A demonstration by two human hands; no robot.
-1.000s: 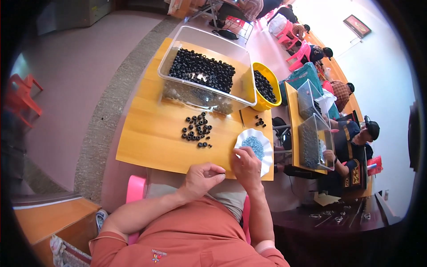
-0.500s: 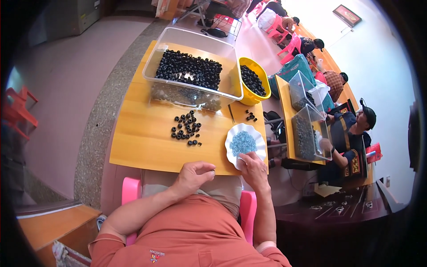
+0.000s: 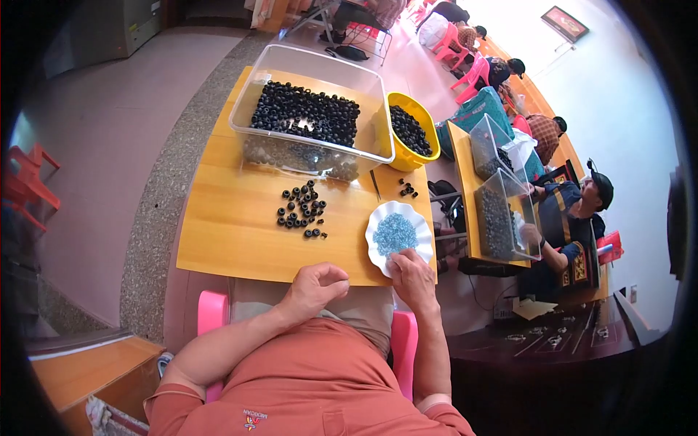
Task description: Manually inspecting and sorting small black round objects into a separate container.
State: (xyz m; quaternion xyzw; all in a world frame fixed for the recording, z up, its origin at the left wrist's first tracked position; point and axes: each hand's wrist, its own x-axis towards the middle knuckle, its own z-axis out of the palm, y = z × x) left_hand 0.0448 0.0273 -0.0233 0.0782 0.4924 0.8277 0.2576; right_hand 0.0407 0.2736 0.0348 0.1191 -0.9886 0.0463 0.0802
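My right hand point(image 3: 413, 277) reaches over the near rim of a white scalloped dish point(image 3: 375, 254). Its fingertips are pinched together beside a heap of small pale-blue beads point(image 3: 395, 232), and whatever they hold is hidden. In front of my body, off the table's near edge, my left hand point(image 3: 317, 288) is closed, its thumb and curled fingers pressed together; anything between them is too small to make out. A loose group of black ring-shaped pieces point(image 3: 298, 206) lies on the table ahead of that hand. A few more black pieces point(image 3: 408, 188) sit just beyond the dish.
At the back of the wooden table point(image 3: 218, 240) stands a clear plastic bin point(image 3: 240, 123) of black pieces. Beside it is a yellow tub point(image 3: 432, 149) of similar pieces. A thin dark tool point(image 3: 375, 185) lies before the bin. On the right, a person point(image 3: 571, 218) works at another table with clear bins point(image 3: 502, 221).
The view has shifted very slightly, so the table and its things sit a little further left. Both hands stay nearly in place, the right one still at the dish.
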